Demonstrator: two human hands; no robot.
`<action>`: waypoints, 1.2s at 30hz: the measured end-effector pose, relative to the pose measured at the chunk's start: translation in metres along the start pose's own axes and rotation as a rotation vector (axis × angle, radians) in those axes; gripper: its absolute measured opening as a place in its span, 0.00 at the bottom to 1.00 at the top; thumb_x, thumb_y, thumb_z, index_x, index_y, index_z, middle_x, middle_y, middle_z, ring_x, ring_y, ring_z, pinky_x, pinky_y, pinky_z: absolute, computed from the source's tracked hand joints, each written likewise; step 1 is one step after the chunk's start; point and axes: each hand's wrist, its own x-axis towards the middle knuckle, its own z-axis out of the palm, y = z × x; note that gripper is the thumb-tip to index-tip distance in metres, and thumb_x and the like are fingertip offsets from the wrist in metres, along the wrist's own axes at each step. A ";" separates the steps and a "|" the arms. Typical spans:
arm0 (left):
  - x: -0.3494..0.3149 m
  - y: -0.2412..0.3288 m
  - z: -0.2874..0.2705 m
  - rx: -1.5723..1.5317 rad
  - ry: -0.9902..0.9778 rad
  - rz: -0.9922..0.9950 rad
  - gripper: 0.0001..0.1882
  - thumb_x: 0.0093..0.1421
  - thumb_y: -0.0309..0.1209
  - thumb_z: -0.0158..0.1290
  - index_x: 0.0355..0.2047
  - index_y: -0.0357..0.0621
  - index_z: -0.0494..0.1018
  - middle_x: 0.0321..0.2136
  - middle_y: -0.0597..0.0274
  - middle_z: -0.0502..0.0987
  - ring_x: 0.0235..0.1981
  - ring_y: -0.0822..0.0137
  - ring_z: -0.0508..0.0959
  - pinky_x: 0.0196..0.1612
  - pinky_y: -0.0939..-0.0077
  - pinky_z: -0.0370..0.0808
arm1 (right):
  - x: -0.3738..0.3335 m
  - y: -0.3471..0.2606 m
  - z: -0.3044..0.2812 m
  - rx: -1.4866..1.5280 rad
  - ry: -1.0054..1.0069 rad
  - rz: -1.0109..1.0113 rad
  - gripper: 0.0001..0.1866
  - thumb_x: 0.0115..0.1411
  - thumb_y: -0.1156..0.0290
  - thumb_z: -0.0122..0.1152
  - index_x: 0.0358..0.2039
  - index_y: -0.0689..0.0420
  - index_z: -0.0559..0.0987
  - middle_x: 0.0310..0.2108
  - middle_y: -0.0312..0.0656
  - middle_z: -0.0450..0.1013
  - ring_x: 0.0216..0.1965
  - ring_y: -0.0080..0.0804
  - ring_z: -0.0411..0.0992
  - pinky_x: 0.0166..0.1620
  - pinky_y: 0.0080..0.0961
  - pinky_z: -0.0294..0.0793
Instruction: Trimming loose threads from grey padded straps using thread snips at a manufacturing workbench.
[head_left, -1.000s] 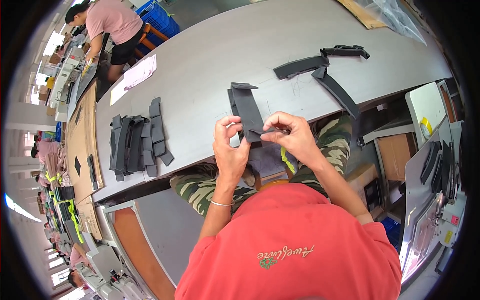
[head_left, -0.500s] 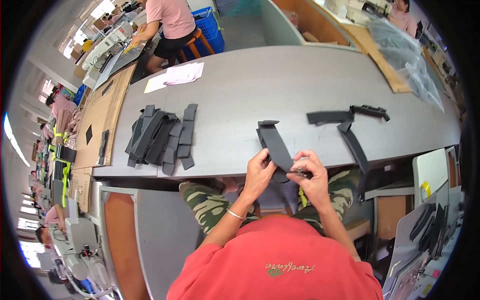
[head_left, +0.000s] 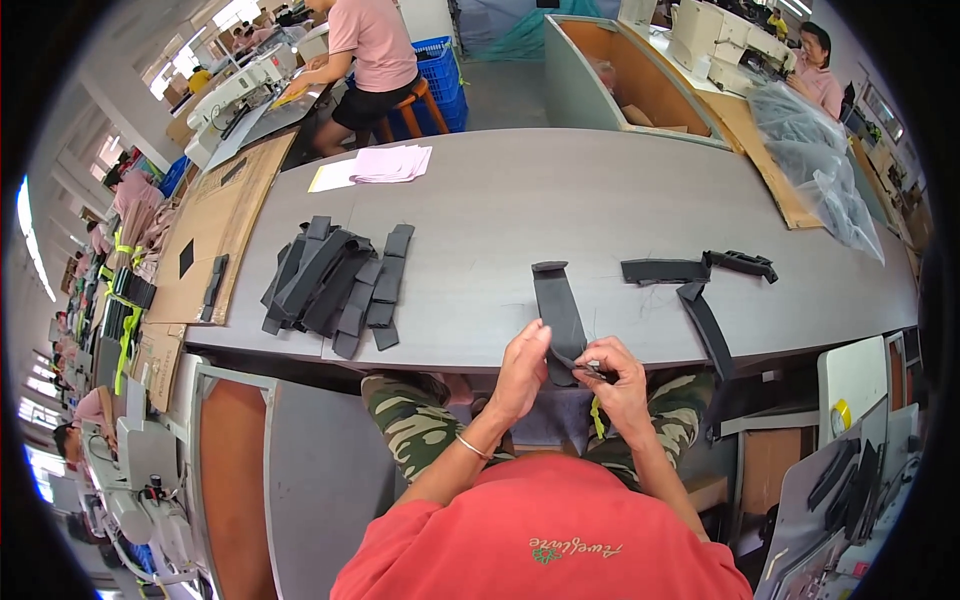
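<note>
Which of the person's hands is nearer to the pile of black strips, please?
Left. The left hand is to the right of the pile of black strips and lower in view; the right hand is farther right, beyond it.

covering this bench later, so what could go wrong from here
The held strip runs past the near edge of the table; if the left hand and right hand lost their grip, it might slip off.

The overhanging strip, at right, seems to poke past that edge too, so a knock could send it down.

Pieces in the pile overlap, so pulling one could drag others along.
</note>
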 end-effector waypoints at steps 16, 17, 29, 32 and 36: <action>0.006 0.031 0.025 0.475 -0.209 0.065 0.23 0.56 0.16 0.52 0.54 0.31 0.64 0.46 0.60 0.72 0.45 0.72 0.73 0.48 0.78 0.72 | 0.039 -0.013 -0.022 -0.205 -0.053 -0.156 0.12 0.48 0.76 0.65 0.35 0.54 0.81 0.29 0.38 0.70 0.28 0.33 0.69 0.33 0.27 0.69; 0.006 0.029 0.025 0.476 -0.215 0.057 0.23 0.56 0.16 0.52 0.54 0.31 0.64 0.46 0.60 0.72 0.45 0.72 0.73 0.48 0.78 0.72 | 0.039 -0.010 -0.023 -0.206 -0.044 -0.150 0.12 0.48 0.76 0.65 0.35 0.54 0.81 0.29 0.38 0.70 0.28 0.33 0.69 0.33 0.27 0.69; 0.006 0.034 0.022 0.416 -0.093 0.072 0.22 0.53 0.14 0.48 0.51 0.31 0.67 0.43 0.62 0.73 0.42 0.76 0.72 0.45 0.80 0.71 | 0.029 -0.003 -0.039 -0.112 0.054 -0.051 0.09 0.52 0.73 0.65 0.34 0.59 0.78 0.29 0.37 0.73 0.31 0.25 0.71 0.34 0.24 0.69; 0.003 0.035 0.025 0.479 -0.100 0.055 0.22 0.50 0.14 0.46 0.49 0.32 0.68 0.41 0.63 0.74 0.41 0.76 0.72 0.44 0.81 0.71 | 0.035 -0.009 -0.035 -0.247 0.024 -0.141 0.11 0.50 0.73 0.66 0.36 0.58 0.78 0.29 0.38 0.74 0.32 0.30 0.71 0.38 0.26 0.70; 0.002 0.040 0.027 0.483 -0.106 -0.009 0.23 0.48 0.15 0.46 0.48 0.32 0.69 0.39 0.64 0.74 0.38 0.76 0.73 0.42 0.82 0.71 | 0.040 -0.008 -0.031 -0.500 0.005 -0.279 0.09 0.48 0.71 0.66 0.33 0.54 0.80 0.26 0.37 0.73 0.29 0.34 0.69 0.35 0.28 0.66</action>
